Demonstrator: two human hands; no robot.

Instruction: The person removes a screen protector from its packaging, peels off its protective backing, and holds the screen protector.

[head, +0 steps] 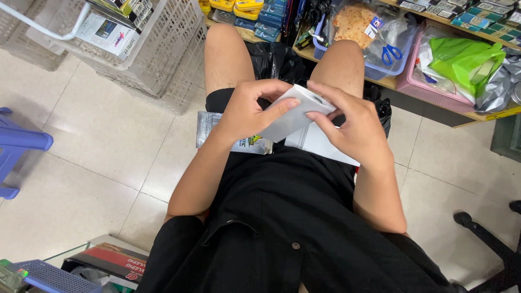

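My left hand (pixel 251 110) and my right hand (pixel 353 123) both grip a small flat white packet (pixel 293 116) above my lap. The left thumb and fingers pinch its left edge; the right fingers press on its upper right corner. Under it on my thighs lie a silvery foil packet (pixel 209 126) with a coloured label and a white sheet or packet (pixel 321 144). I sit in black shorts and a black shirt, knees pointing toward the shelf.
A low wooden shelf (pixel 488 115) ahead holds a pink basket (pixel 412 81), a blue basket with blue-handled scissors (pixel 391 53), and a green bag (pixel 464 61). White plastic crates (pixel 163 59) stand at upper left, a blue stool (pixel 19 142) at left, a boxed item (pixel 108 260) at lower left.
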